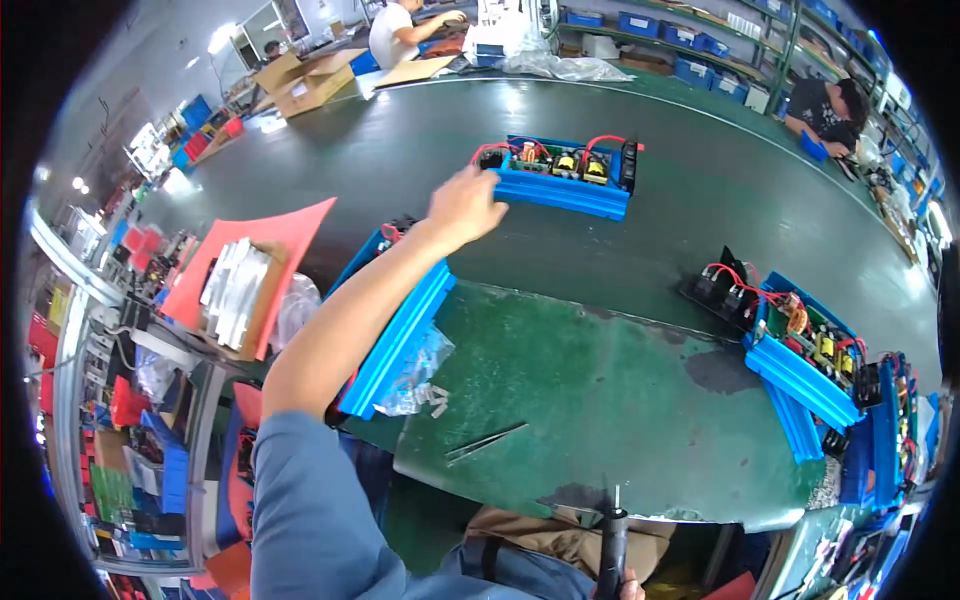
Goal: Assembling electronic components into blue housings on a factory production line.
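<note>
Handling: you'd best take the unit (560, 195) by its blue shell, sparing the red wires (606, 138), with the driver (613, 555) well clear. Your left hand (466, 208) is at the unit's left end; gripping or only touching, cannot tell. Your right hand (631, 589) is wrapped round the driver, near side, tip up. Unit lies beyond the green mat (600, 400), far from your right hand.

The room has a pale wall (185, 28) at the upper left, where a bright lamp (222, 38) shines. At the far right stand green metal shelves (791, 45), which carry many blue bins (640, 25). The green tabletop (560, 390) is worn, and beyond it lies a wide, dark, shiny surface (390, 130) with white reflections.
</note>
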### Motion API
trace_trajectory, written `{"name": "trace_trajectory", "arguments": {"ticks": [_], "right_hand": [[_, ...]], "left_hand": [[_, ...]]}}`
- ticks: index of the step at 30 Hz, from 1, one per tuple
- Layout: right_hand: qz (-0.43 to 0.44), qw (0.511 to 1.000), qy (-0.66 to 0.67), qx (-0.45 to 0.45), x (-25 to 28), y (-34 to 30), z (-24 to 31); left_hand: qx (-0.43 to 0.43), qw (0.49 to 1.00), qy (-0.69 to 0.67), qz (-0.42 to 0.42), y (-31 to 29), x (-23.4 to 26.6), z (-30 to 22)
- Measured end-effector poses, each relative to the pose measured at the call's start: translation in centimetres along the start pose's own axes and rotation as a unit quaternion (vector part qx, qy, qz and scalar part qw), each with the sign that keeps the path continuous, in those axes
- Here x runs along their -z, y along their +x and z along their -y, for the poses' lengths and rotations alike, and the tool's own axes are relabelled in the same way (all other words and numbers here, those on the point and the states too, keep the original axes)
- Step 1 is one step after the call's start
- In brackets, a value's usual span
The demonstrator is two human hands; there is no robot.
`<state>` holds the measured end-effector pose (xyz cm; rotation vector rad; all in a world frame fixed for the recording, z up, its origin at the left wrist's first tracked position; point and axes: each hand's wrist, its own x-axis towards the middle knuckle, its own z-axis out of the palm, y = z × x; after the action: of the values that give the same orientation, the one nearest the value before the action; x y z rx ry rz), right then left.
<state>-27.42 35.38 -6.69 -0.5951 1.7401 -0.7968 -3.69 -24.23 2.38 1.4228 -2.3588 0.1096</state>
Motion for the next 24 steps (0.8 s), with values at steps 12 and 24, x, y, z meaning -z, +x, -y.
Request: {"name": "trace_trajectory", "arguments": {"ticks": [12, 24], "right_hand": [[-0.144, 0.93, -0.184, 0.282, 7.7, 5.4, 6.7], [-0.146, 0.81, -0.338, 0.456, 6.5, 4.6, 1.4]], "left_hand": [[0.17, 0.962, 0.049, 0.21, -18.8, 10.3, 16.0], [0.104, 0.966, 0.108, 0.21, -17.2, 15.6, 8.9]]}}
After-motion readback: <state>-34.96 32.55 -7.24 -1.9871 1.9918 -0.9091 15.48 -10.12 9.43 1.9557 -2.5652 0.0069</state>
